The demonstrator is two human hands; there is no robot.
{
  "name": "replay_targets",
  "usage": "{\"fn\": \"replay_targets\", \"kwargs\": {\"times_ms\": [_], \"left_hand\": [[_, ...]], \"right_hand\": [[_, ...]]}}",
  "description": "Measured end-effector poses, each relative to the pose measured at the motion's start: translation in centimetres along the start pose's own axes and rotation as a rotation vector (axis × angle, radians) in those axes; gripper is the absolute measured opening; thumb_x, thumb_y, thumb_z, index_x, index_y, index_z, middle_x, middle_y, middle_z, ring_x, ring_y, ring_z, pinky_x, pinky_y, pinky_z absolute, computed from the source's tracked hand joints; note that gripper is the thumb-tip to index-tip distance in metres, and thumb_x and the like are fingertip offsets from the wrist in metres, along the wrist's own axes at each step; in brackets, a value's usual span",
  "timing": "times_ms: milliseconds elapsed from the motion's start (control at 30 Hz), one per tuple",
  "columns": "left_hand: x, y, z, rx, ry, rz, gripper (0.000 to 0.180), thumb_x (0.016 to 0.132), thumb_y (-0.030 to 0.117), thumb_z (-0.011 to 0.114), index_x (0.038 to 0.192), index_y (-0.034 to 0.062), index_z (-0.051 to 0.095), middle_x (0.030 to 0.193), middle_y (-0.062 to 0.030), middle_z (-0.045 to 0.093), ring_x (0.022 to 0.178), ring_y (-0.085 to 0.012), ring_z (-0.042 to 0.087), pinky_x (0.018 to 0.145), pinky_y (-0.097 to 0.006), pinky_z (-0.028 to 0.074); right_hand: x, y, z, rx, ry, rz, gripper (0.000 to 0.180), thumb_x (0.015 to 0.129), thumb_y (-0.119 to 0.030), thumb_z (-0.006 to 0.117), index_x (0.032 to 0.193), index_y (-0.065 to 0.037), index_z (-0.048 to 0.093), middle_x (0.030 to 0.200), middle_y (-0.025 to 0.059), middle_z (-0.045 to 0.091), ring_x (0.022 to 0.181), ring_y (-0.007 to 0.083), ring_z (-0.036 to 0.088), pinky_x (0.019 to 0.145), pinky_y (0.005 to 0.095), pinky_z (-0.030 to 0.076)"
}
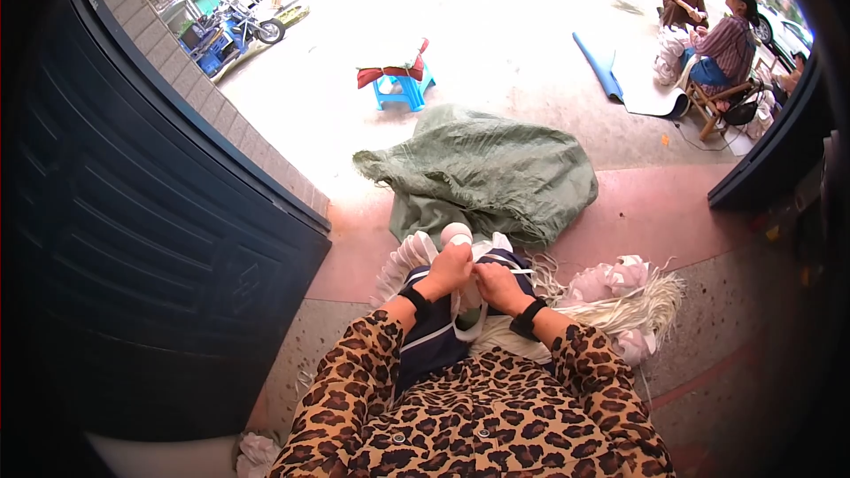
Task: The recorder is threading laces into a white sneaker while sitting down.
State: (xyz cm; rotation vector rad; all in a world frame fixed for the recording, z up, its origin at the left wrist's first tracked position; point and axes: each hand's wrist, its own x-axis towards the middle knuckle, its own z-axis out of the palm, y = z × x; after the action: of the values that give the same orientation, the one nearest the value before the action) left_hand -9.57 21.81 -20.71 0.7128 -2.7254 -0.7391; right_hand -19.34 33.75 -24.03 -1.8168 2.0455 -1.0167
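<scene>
We see the left hand [448, 271] closed around a white rounded piece [457, 234] above the lap. The right hand [498, 284], just beside it, pinches a thin white strip [521, 272]; white strands [642, 301] lie to the right.

The reddish tiled floor [655, 212] fills mid-frame. On it lie a crumpled green tarp [482, 168] at centre and a heap of pale strips [624, 301] at lower right.
</scene>
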Motion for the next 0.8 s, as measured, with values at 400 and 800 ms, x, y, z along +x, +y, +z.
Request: {"fn": "replay_targets", "kwargs": {"times_ms": [400,800], "left_hand": [[4.9,2.3,-1.9,-0.717,-0.317,-0.291,0.014,0.072,0.01,0.062,0.08,-0.0012,0.058,0.067,-0.0042,0.058,0.058,-0.0091,0.053,0.052,-0.023,0.044],[5.9,1.7,-0.4,-0.457,-0.682,-0.13,0.023,0.066,0.013,0.063,0.085,0.0007,0.062,0.068,-0.005,0.061,0.064,-0.0127,0.056,0.057,-0.025,0.045]], "right_hand": [[1.5,-0.7,-1.6,-0.438,-0.055,-0.3,0.005,0.065,-0.011,0.054,0.066,-0.007,0.058,0.074,0.0073,0.055,0.069,0.0221,0.055,0.055,0.0327,0.041],[0.0,-3.9,-6.4,-0.034,-0.025,-0.538,0.016,0.065,-0.005,0.054,0.081,-0.005,0.052,0.073,0.008,0.047,0.067,0.0228,0.053,0.057,0.0326,0.044]]}}
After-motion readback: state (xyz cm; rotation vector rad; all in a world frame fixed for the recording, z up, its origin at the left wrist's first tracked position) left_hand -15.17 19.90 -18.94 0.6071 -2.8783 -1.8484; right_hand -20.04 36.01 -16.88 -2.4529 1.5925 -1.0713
